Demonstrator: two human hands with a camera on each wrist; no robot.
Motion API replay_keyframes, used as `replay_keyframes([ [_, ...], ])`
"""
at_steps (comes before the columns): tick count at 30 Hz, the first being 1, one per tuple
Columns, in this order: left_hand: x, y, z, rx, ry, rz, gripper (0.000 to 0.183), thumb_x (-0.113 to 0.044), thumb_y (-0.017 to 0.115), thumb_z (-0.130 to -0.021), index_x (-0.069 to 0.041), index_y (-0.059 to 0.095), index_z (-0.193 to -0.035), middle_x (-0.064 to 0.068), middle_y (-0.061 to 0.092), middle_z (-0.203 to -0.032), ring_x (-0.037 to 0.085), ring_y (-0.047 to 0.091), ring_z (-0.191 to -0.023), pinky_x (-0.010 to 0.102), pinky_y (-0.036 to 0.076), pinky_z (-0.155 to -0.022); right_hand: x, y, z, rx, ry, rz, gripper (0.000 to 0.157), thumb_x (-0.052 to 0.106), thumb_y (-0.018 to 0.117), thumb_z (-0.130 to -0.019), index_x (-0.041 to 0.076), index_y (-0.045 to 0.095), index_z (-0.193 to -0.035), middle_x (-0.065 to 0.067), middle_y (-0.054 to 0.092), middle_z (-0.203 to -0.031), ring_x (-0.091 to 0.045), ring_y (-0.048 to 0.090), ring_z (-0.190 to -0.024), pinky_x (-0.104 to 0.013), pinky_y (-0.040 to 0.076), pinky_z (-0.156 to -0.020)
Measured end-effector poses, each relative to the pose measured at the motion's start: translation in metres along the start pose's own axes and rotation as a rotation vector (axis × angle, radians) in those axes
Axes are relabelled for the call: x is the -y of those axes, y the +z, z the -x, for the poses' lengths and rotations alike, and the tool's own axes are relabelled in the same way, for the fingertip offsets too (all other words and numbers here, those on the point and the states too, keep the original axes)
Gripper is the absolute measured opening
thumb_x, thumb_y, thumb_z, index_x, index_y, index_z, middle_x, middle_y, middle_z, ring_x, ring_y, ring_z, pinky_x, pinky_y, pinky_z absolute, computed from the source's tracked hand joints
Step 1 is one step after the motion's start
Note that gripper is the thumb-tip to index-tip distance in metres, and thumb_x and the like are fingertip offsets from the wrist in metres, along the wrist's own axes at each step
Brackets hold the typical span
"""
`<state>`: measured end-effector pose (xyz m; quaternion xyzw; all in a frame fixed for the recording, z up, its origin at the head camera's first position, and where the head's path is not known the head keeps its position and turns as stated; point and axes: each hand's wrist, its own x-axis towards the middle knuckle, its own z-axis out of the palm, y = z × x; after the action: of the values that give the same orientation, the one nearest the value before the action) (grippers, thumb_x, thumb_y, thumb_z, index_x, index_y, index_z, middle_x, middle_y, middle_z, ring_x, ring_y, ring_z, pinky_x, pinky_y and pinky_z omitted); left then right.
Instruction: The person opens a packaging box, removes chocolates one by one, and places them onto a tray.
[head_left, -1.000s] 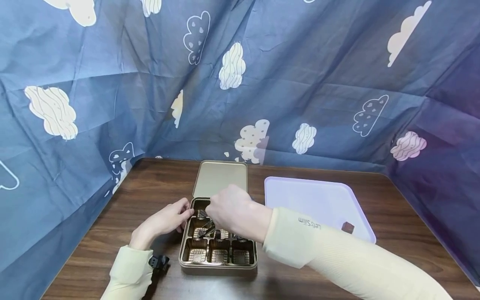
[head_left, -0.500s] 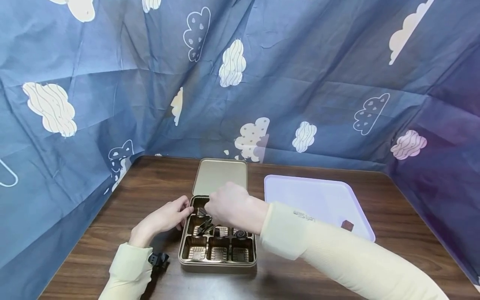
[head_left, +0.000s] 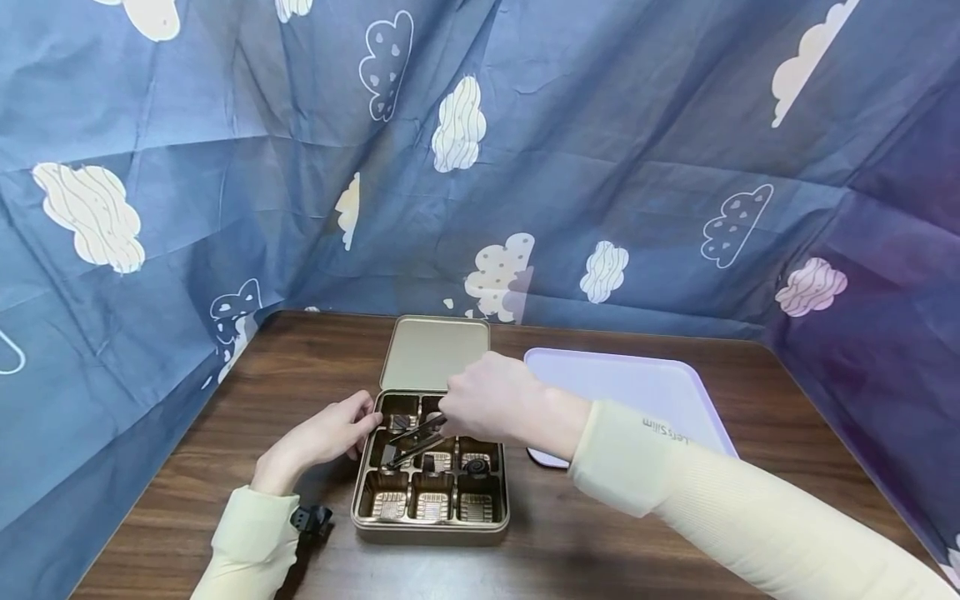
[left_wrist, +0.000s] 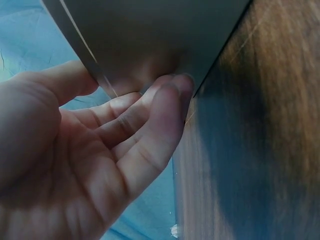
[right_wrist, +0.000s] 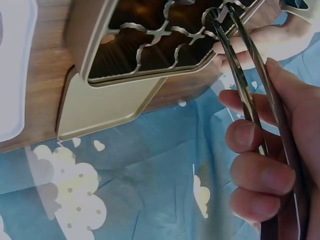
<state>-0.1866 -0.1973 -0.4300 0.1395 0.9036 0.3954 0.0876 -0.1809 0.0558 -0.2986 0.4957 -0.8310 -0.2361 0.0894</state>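
In the head view, my left hand [head_left: 326, 437] holds the left side of a gold-brown compartment tin [head_left: 429, 537], its thumb at the rim. The left wrist view shows curled fingers [left_wrist: 160, 117] against the outer wall. My right hand [head_left: 491, 400] grips metal tongs [head_left: 416, 446] over the tin. Their tips stand apart at a small dark chocolate [head_left: 388, 454] in the middle-left compartment. Other chocolates lie in the tin: one at the back left [head_left: 401, 422], a square one [head_left: 428, 463] in the centre and a swirled one [head_left: 476, 467] to its right. The front row holds none.
The tin's lid [head_left: 437, 354] lies folded back behind it. At the right, a pale purple tray [head_left: 622, 375] sits partly under my right forearm. A patterned blue cloth [head_left: 600, 167] hangs behind the dark wooden table [head_left: 592, 546].
My right hand has shifted right, and the tongs' tips have spread apart. The forearm now covers the reddish-brown piece seen earlier on the tray. My left hand keeps its place on the tin.
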Motion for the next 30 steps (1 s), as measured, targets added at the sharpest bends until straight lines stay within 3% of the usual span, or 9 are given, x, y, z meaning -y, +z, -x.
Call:
replay_keyframes([
  [9, 0.001, 0.000, 0.001, -0.009, 0.004, 0.000, 0.013, -0.014, 0.053, -0.100, -0.006, 0.047, -0.091, 0.002, 0.054, -0.071, 0.020, 0.058, -0.053, 0.035, 0.052, -0.051, 0.000, 0.005, 0.000, -0.012, -0.003, -0.003, 0.039, 0.054, 0.060, -0.092, 0.026, 0.064, -0.065, 0.009, 0.060, -0.062, -0.010, 0.045, -0.046, -0.034, 0.050, -0.046],
  [20, 0.000, 0.000, -0.001, 0.000, -0.018, -0.003, 0.014, -0.016, 0.052, -0.101, -0.006, 0.047, -0.092, 0.004, 0.055, -0.069, 0.022, 0.058, -0.053, 0.035, 0.052, -0.053, 0.020, 0.004, -0.023, 0.148, 0.065, -0.025, 0.037, 0.060, 0.058, -0.090, 0.027, 0.069, -0.077, 0.010, 0.066, -0.073, -0.010, 0.053, -0.052, -0.033, 0.055, -0.054],
  [30, -0.002, -0.002, -0.001, 0.001, -0.013, -0.011, 0.014, -0.016, 0.052, -0.101, -0.006, 0.047, -0.092, 0.004, 0.056, -0.073, 0.019, 0.058, -0.054, 0.033, 0.052, -0.052, 0.031, -0.005, -0.025, 0.221, 0.137, -0.021, 0.046, 0.067, 0.057, -0.087, 0.024, 0.070, -0.077, 0.007, 0.062, -0.070, -0.014, 0.054, -0.052, -0.034, 0.053, -0.052],
])
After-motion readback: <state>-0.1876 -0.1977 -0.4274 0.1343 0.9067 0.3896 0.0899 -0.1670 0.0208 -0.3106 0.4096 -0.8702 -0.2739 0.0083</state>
